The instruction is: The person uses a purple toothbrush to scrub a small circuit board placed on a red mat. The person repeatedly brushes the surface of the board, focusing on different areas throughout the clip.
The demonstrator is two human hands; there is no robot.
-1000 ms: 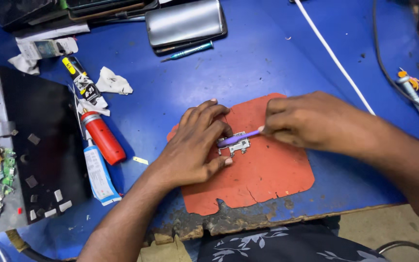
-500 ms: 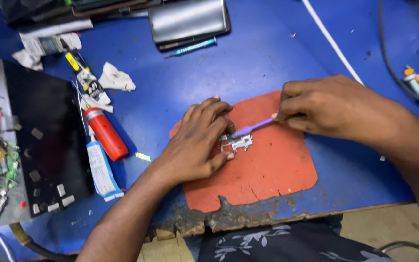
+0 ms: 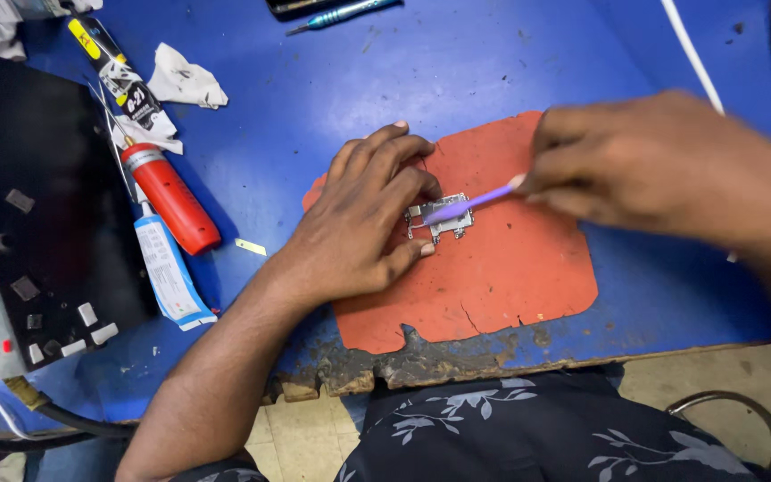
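Left hand: the left hand (image 3: 359,228) lies palm down on the mat, fingers loosely spread and half curled, fingertips pinning the left edge of a small metal part; it grips nothing.
Right hand: the right hand (image 3: 662,165), slightly blurred, is closed in a pinch around the far end of a thin purple tool.
Purple tool: the purple tool (image 3: 468,204) is a slim plastic stick, slanting from the right hand down and left, its tip resting on the metal part.
Metal part: the metal part (image 3: 440,221) is small, flat, silvery and roughly rectangular with little tabs; it sits near the middle of the mat, between the two hands.
Mat: the orange mat (image 3: 510,286) is thin, rubbery, cracked and ragged at its near edge.
Table: the blue table (image 3: 457,62) is scuffed, its near edge chipped and crumbling.
Left side: a red tube (image 3: 169,196) and a white and blue tube (image 3: 168,272) lie beside a black tray (image 3: 37,205) of small chips.
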